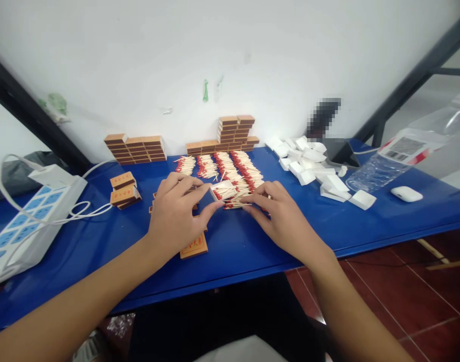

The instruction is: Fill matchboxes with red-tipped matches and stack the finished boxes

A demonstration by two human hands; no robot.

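My left hand (pixel 177 206) grips the near-left end of a small white matchbox tray (pixel 223 191), its thumb and fingers closed on it. Red-tipped matches lie inside the tray. Just to the right, my right hand (pixel 277 211) pinches matches (pixel 237 202) between thumb and fingertips at the front of the match pile. Behind both hands, matches (pixel 230 168) are laid out in several rows, red heads mostly to the left. Orange-and-brown matchbox sleeves (pixel 194 246) lie under and beside my left hand, partly hidden by it.
Stacked matchboxes (pixel 135 149) and a taller stack (pixel 235 129) stand against the wall. More matchboxes (pixel 124 193) sit at left, near a power strip (pixel 33 216) with white cables. At right are loose white trays (pixel 305 156), a plastic bottle (pixel 399 146) and a white earbud case (pixel 406 194).
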